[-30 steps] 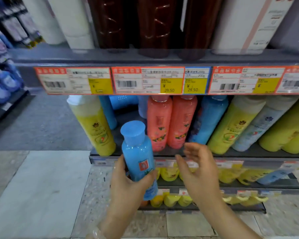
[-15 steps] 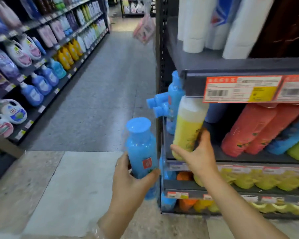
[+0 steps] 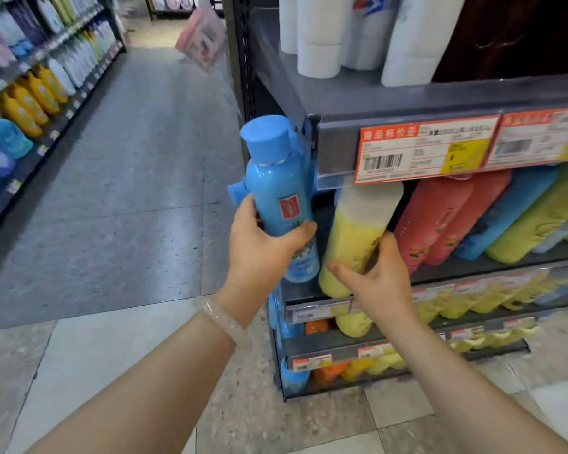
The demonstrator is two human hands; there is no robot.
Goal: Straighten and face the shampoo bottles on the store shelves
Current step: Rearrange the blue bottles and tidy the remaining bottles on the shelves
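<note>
Left hand [image 3: 263,250] grips 1 blue bottle [image 3: 281,198], right hand [image 3: 379,276] 1 yellow bottle [image 3: 354,237].

The blue bottle [image 3: 281,204] is shiny, smooth plastic. The yellow bottle [image 3: 351,237] is smooth plastic too, with a duller white top. The shelf [image 3: 341,93] looks like matt grey metal. The price tag [image 3: 423,149] is glossy paper. The floor [image 3: 128,191] is speckled stone.

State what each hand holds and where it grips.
The left hand grips the blue bottle around its lower body. The right hand grips the yellow bottle low on its body, on the shelf.
</note>
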